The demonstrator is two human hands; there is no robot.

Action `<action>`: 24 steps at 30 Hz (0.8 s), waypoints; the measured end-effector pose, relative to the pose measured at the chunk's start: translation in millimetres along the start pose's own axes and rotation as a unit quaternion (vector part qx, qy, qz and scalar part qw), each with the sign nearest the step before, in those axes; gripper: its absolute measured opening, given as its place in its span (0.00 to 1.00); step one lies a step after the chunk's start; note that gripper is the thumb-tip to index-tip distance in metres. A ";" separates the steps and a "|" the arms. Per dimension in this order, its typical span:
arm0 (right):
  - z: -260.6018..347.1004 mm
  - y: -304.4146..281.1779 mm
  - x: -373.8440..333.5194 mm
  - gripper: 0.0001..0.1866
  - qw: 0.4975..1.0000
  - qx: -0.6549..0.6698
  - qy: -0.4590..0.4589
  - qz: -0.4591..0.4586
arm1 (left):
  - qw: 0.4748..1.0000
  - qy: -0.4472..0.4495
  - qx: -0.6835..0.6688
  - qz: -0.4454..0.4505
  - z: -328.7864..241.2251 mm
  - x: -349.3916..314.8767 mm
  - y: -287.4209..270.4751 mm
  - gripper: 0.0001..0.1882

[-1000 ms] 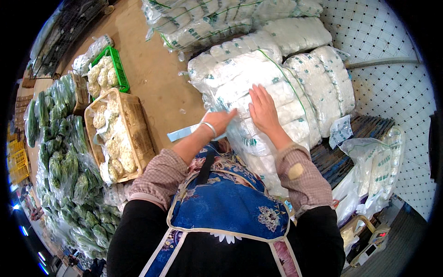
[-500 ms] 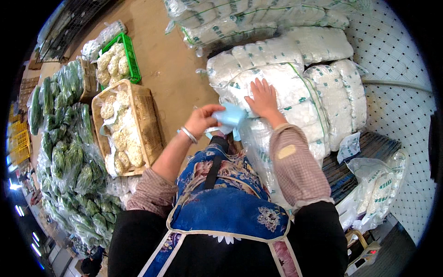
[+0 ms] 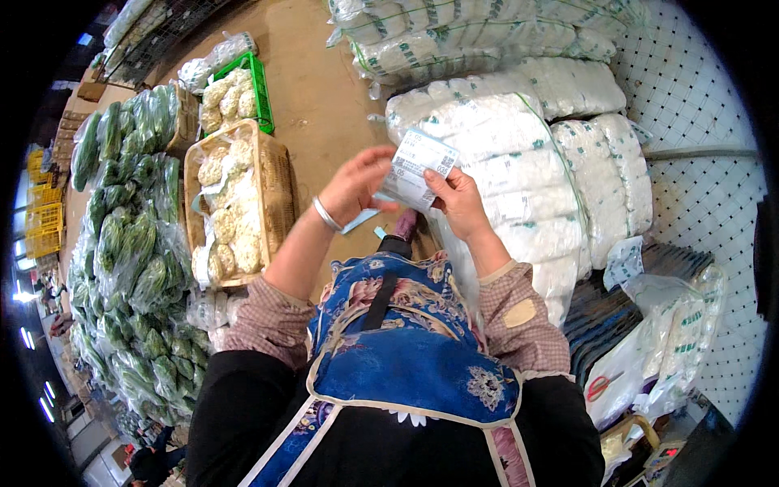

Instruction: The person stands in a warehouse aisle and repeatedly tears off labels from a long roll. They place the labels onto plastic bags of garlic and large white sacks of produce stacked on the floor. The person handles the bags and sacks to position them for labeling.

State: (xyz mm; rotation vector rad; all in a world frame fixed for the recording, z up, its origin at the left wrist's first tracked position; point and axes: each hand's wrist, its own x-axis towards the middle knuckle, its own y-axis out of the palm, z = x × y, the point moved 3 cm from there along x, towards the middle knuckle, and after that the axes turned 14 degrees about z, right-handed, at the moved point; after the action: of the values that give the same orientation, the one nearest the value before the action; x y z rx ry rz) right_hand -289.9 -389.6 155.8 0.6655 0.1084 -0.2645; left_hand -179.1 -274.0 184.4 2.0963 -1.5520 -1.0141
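A small stack of white printed labels (image 3: pixel 418 158) is held up before me. My right hand (image 3: pixel 462 203) pinches it at its right edge, thumb on the printed face. At the left edge of the stack is my left hand (image 3: pixel 353 185), a bracelet on its wrist. Its fingers are slightly blurred and spread from the thumb; their tips reach up to or behind the labels. Pale blue backing strip (image 3: pixel 361 220) hangs below that hand. Just beyond and right of my hands lies a large plastic-wrapped bale of white packs (image 3: pixel 519 178).
More wrapped bales (image 3: pixel 479 40) lie at the far side. On the left stand a tan crate (image 3: pixel 280 195) and a green crate (image 3: pixel 260 89) of bagged pale produce, beside bagged green vegetables (image 3: pixel 130 243). Red-handled scissors (image 3: pixel 598 388) rest on plastic at lower right.
My right hand has left the bale and now grips the labels, whose printed side faces me instead of the blue side. My left hand has loosened its hold. The view has shifted slightly.
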 end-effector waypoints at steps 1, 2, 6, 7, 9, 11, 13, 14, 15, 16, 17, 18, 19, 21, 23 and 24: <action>-6.9 4.8 -13.5 0.11 1.000 -0.005 0.006 0.000 | 0.998 0.001 0.063 0.007 16.3 -15.1 8.3 0.18; -10.0 6.8 -25.2 0.11 1.000 -0.018 0.010 0.002 | 0.997 -0.017 0.074 0.005 31.7 -28.0 16.0 0.16; -5.4 29.2 -72.7 0.12 0.997 -0.077 0.014 0.010 | 0.995 0.040 0.089 0.005 62.8 -65.0 35.5 0.11; -2.9 34.2 -81.5 0.12 0.994 -0.104 0.014 0.013 | 0.994 0.045 0.096 0.006 63.4 -73.6 41.9 0.10; 19.7 41.9 -100.3 0.13 0.946 -0.311 -0.065 -0.070 | 0.992 0.051 0.113 0.013 60.0 -86.6 53.1 0.09; 43.2 49.7 -126.4 0.16 0.705 -0.660 -0.167 -0.200 | 0.987 0.050 0.149 0.030 62.0 -94.2 56.5 0.12; 40.3 78.5 -143.1 0.18 0.697 -0.677 -0.226 -0.073 | 0.978 0.042 0.200 0.046 68.9 -102.9 63.3 0.13; 26.0 82.3 -147.7 0.15 0.709 -0.673 -0.209 -0.031 | 0.970 0.020 0.226 0.085 78.8 -103.7 62.9 0.16; 11.1 81.7 -152.0 0.12 0.722 -0.665 -0.192 0.011 | 0.968 -0.006 0.229 0.106 88.0 -106.9 63.5 0.16; 2.6 79.2 -157.0 0.11 0.769 -0.624 -0.139 0.010 | 0.965 -0.026 0.228 0.124 95.1 -111.8 64.0 0.17; -8.2 73.3 -163.5 0.10 0.813 -0.575 -0.089 0.006 | 0.962 -0.047 0.228 0.141 103.6 -111.2 63.4 0.17; -17.1 65.1 -169.6 0.10 0.852 -0.522 -0.040 0.004 | 0.955 -0.072 0.238 0.164 111.2 -107.7 63.2 0.17; -27.5 58.0 -177.9 0.10 0.870 -0.492 -0.015 -0.003 | 0.947 -0.101 0.245 0.181 121.0 -109.5 62.2 0.17; -45.8 45.6 -194.2 0.10 0.902 -0.430 0.036 -0.012 | 0.930 -0.154 0.258 0.211 141.1 -113.5 62.2 0.17; -53.4 34.3 -204.7 0.10 0.907 -0.414 0.080 -0.016 | 0.940 -0.156 0.218 0.211 157.2 -116.0 59.9 0.18; -61.5 25.9 -210.6 0.10 0.908 -0.408 0.099 -0.018 | 0.944 -0.160 0.204 0.205 166.5 -117.9 61.5 0.18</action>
State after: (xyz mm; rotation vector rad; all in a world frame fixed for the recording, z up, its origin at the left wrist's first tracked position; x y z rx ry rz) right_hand -486.0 -288.1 161.7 -0.1488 0.4022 -0.1624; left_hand -357.5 -162.7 149.7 1.7716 -2.4155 -0.9722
